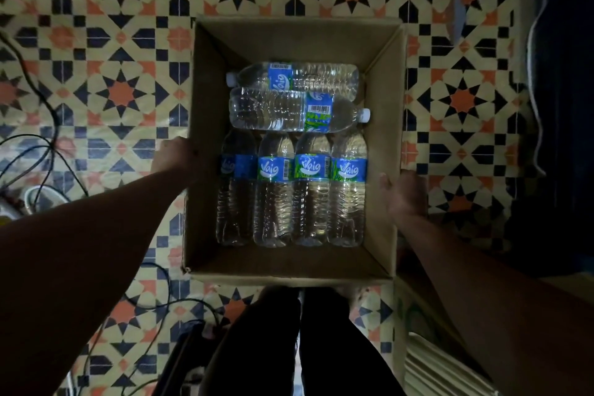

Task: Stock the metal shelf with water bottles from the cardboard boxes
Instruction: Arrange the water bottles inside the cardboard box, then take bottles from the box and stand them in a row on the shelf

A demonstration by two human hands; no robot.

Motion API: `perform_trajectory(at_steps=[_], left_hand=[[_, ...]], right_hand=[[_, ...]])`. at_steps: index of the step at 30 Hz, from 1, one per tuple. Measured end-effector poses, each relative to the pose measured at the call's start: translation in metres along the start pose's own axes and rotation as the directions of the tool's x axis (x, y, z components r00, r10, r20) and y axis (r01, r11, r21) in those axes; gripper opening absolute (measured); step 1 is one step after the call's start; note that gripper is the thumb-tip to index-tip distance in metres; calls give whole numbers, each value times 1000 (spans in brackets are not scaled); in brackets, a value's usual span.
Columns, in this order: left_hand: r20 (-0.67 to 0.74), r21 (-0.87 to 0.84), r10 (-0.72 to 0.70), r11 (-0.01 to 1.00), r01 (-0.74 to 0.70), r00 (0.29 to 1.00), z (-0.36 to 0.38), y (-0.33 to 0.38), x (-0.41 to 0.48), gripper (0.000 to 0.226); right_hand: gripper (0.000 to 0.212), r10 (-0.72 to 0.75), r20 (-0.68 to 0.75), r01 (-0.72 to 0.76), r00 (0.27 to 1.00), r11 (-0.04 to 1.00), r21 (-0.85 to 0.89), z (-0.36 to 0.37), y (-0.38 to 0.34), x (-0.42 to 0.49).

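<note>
My forearms are reaching down, left hand (175,154) and right hand (406,194) fingers gripping the cardboard box (291,267) walls; six water bottles (310,190) are waiting inside, no shelf showing.

A plain brown cardboard box (289,38) holds clear water bottles (308,190) with blue and green labels bearing white lettering, and white caps (364,115). The floor (122,42) is tiled in a geometric star pattern of cream, orange and dark navy. Black cables (48,145) cross it at left.
</note>
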State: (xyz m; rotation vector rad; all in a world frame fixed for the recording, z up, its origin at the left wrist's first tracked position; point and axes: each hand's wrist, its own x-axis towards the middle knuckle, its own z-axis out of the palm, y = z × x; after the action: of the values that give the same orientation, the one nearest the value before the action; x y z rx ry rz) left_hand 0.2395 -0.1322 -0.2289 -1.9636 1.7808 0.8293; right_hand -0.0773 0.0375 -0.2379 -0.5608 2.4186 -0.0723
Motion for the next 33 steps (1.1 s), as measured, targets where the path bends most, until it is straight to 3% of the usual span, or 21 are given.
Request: perform_trajectory(at_steps=[11, 15, 17, 19, 24, 33], left_hand=[[51, -24, -64, 998, 66, 997, -6, 2, -39, 31], [-46, -20, -112, 994, 111, 993, -18, 31, -64, 44], [-60, 12, -38, 999, 39, 997, -23, 52, -75, 43], [21, 7, 88, 996, -89, 996, -26, 79, -86, 33], [144, 50, 351, 931, -361, 925, -24, 175, -132, 28], [274, 89, 699, 665, -742, 660, 24, 299, -268, 33]], right_hand=[[25, -54, 172, 71, 984, 993, -95, -30, -2, -17], [20, -86, 203, 115, 975, 984, -137, -54, 8, -31], [22, -106, 202, 141, 974, 976, -166, -73, 12, -41], [23, -121, 211, 154, 970, 977, -148, -92, 19, -49], [17, -113, 164, 115, 980, 993, -6, -141, 60, -68], [46, 121, 156, -147, 980, 974, 170, -203, 227, -131]])
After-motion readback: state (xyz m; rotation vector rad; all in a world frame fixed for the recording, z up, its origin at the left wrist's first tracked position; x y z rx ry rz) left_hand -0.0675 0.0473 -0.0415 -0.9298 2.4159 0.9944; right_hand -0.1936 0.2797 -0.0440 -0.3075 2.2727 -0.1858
